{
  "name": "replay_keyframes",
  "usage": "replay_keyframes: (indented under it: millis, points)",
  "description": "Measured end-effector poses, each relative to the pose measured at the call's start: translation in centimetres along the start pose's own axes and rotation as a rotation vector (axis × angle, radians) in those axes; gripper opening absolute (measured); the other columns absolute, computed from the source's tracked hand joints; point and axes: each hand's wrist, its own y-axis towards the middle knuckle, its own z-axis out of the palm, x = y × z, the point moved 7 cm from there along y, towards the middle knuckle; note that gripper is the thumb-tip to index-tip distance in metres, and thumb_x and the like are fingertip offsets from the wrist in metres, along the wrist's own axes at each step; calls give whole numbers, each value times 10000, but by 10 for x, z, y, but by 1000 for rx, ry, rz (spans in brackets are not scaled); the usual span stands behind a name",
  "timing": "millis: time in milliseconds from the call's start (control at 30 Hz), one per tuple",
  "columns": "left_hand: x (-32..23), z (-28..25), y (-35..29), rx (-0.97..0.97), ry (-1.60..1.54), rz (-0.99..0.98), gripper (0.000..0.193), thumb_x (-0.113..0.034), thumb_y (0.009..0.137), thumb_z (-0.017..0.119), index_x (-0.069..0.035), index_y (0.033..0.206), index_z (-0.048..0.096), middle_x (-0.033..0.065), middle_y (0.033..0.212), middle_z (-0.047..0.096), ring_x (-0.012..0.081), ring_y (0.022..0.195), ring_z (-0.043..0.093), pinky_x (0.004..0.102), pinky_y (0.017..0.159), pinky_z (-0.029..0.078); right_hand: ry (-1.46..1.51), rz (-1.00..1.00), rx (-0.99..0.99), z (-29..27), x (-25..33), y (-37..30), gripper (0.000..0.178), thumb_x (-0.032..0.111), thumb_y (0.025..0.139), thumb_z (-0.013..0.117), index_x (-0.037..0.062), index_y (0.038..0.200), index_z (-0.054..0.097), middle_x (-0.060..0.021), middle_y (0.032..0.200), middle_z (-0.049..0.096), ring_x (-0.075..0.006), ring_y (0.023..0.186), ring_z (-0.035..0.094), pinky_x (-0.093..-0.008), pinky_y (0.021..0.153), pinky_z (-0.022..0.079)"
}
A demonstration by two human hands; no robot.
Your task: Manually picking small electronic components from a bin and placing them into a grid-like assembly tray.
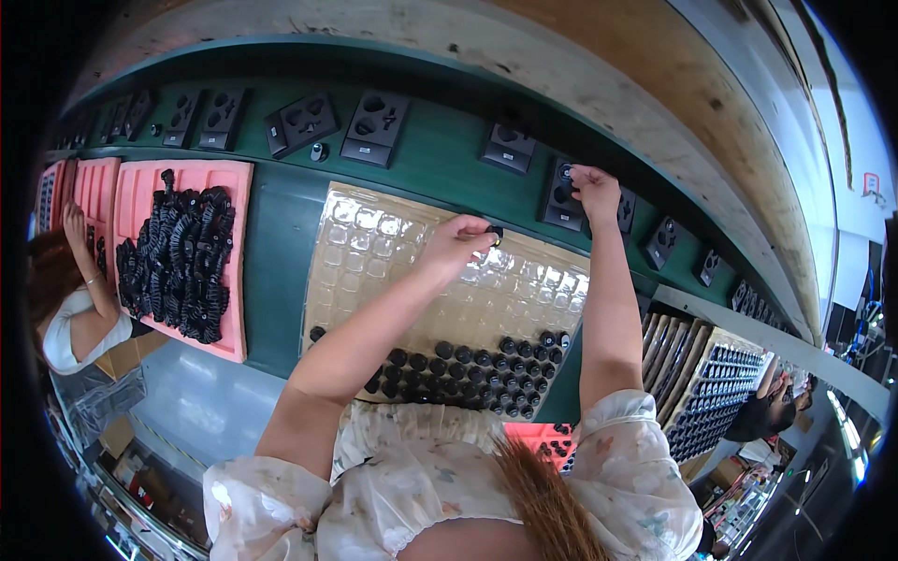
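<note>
Along the far edge of the green surface [440, 173], you work both bare hands over a row of black boxes and a clear moulded tray [369, 248]. Your left hand [452, 247] pinches a small black part [497, 235] between thumb and fingertips, close to the tray's far edge. Your right hand [597, 194] reaches beyond the tray's far right corner, fingertips at a round piece [566, 172] at the far end of a black box [560, 208]; whether they grip it or only touch it, you cannot tell from here.

Dark round caps [463, 354] fill the tray's near rows, thickest toward the near right corner, while a lone cap [317, 333] sits by its left edge. Beyond the tray's far left corner, a small cylinder [319, 152] stands on the surface beside a black box with shaped hollows [375, 128].

To your left, black ribbed pieces [178, 257] lie heaped in a pink tray [238, 271], with a co-worker's hand [74, 225] raised past its left edge. To your right, a tilted tray [716, 393] carries close rows of dark parts.
</note>
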Motion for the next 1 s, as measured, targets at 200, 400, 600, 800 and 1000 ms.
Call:
replay_keyframes:
  millis: [200, 400, 600, 800, 1000]
  points:
    - [9, 17, -9, -11, -167, -157, 249, -161, 873, 668, -56, 1088, 598, 33, 980, 655, 150, 868, 649, 263, 739, 512, -580, -699, -382, -6, 43, -65, 296, 52, 804, 617, 48, 1097, 659, -111, 1201, 612, -263, 1063, 594, -347, 892, 485]
    - [24, 35, -13, 97, -377, -200, 248, -153, 883, 655, -43, 1097, 597, 64, 1009, 658, 193, 888, 661, 306, 773, 542, -816, -747, -347, -4, 13, -70, 341, 120, 846, 541, 71, 1177, 614, -122, 1292, 545, -313, 1163, 524, -411, 970, 433]
    - [36, 51, -20, 156, -342, -220, 225, -130, 914, 598, -20, 1109, 576, 78, 1016, 646, 189, 903, 652, 310, 807, 542, 20, -169, 739, 9, 25, -154, 456, 144, 758, 722, 116, 1202, 623, -117, 1210, 602, -260, 1089, 591, -319, 896, 469]
    - [69, 93, -39, 153, -175, -228, 211, -129, 896, 609, -47, 1088, 577, 78, 1029, 621, 192, 913, 640, 305, 769, 530, -366, -329, 635, -21, 9, -170, 412, 67, 703, 759, 145, 1102, 691, -55, 1015, 642, -184, 874, 612, -301, 728, 497]
    - [103, 144, -114, 442, 1425, 849, 216, -194, 808, 628, -70, 985, 607, 106, 1127, 545, 290, 949, 603, 363, 822, 502, -372, -442, 221, -59, 5, -113, 281, 230, 710, 764, 140, 974, 738, -91, 896, 699, -211, 788, 650, -298, 723, 508]
